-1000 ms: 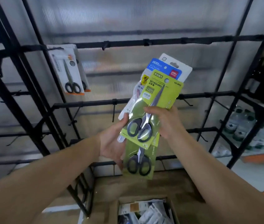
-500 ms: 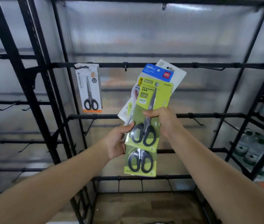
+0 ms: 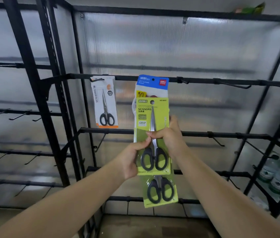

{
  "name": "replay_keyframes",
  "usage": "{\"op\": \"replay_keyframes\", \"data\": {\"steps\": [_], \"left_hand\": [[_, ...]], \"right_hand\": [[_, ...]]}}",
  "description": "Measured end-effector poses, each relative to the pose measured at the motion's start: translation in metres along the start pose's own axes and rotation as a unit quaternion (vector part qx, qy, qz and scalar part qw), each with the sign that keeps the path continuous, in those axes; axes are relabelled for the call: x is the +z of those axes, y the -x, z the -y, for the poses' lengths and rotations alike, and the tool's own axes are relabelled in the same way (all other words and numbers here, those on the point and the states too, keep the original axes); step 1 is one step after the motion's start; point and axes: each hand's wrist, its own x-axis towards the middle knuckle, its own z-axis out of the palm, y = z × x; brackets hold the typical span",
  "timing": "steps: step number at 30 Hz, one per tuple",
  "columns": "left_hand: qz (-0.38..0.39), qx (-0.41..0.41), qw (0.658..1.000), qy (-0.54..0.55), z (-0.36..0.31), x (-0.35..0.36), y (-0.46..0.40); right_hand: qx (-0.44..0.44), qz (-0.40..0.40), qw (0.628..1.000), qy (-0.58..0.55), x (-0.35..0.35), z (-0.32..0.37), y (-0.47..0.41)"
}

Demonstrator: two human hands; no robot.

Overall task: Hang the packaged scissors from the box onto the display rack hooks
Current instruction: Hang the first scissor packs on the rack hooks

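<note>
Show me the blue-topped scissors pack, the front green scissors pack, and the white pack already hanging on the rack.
Blue-topped scissors pack (image 3: 153,82), head view, on its blue header.
Front green scissors pack (image 3: 142,117), head view, on the printed card left of the blade.
White hanging pack (image 3: 96,107), head view, on the white card near the lettering.

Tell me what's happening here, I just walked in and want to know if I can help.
A person is stocking a black display rack with packaged scissors. Both hands, left hand and right hand, hold a stack of packs in front of it: a green pack in front, a blue-topped pack behind, another green one lower. One white-and-orange pack already hangs on a hook.
</note>
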Motion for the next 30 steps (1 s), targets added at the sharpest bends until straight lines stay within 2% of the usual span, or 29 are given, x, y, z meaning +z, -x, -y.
{"op": "replay_keyframes", "data": {"steps": [6,10,18,23,27,30], "left_hand": [[0.003,0.011,1.0,-0.01,-0.006,-0.005,0.0],[-0.04,0.048,0.997,0.036,-0.006,-0.008,-0.003],[-0.111,0.1,0.987,0.054,-0.01,-0.027,0.006],[-0.2,0.145,0.968,0.041,-0.011,-0.047,0.022],[-0.212,0.174,0.961,0.026,-0.014,-0.055,0.033],[-0.206,0.194,0.959,0.0,-0.023,-0.059,0.038]], "right_hand": [[-0.041,-0.022,0.999,-0.011,0.005,-0.003,-0.001],[-0.083,-0.036,0.996,-0.005,0.008,-0.005,-0.003],[-0.099,-0.042,0.994,-0.033,0.008,-0.017,-0.009],[-0.108,-0.026,0.994,0.013,0.0,-0.025,-0.011],[-0.113,0.0,0.993,0.029,0.002,-0.017,-0.016],[-0.123,-0.01,0.99,0.075,0.006,-0.001,-0.025]]}}
